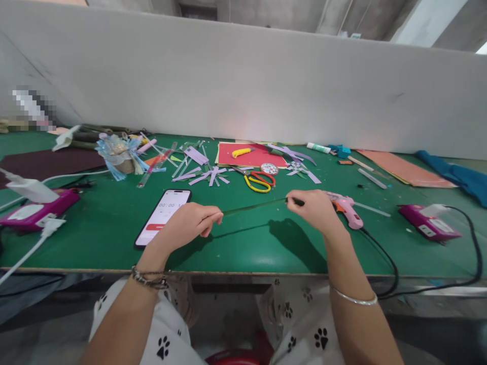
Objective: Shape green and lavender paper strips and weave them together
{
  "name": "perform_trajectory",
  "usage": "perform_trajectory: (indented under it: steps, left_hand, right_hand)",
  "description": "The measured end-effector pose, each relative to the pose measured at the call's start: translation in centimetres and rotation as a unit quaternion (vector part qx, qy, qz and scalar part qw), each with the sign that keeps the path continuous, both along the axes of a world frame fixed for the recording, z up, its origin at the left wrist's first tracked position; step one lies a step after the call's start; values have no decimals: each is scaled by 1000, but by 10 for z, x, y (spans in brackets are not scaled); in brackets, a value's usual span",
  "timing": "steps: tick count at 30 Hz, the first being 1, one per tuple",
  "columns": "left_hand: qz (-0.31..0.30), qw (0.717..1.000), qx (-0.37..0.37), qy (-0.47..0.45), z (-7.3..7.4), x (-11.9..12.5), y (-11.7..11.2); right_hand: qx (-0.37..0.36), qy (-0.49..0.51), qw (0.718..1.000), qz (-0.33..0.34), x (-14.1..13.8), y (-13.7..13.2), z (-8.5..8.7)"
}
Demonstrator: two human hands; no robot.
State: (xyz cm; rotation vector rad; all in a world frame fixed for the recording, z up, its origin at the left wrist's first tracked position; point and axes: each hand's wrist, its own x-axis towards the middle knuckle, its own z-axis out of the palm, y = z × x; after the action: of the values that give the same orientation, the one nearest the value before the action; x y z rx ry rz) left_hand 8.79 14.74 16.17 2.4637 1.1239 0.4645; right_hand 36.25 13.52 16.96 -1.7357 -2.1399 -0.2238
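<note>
A thin dark green strip is stretched between my two hands, a little above the green tabletop. My left hand pinches its left end, near a phone with a running timer on its screen. The fingers of my right hand are closed round the other end, where a dark bit pokes out. Just right of that hand lies a pink glue gun with a clear glue stick beside it. Scissors with yellow and red handles lie beyond the strip.
Purple paper strips, a yellow cutter and a red sheet lie at the back. A wrapped bouquet stands at back left. Purple power strips sit at both sides, with cables trailing over the front edge.
</note>
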Motion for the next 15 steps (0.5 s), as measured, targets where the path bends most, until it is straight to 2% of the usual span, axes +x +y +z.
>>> perform_trajectory:
  steps: [8,15]
  left_hand:
    - [-11,1000,18,10,3,3,-2]
    - [-16,1000,6,15,3,5,-3]
  right_hand:
    - [24,-62,992,-105,12,0,4]
    - [64,-59,983,-161,22,-2,6]
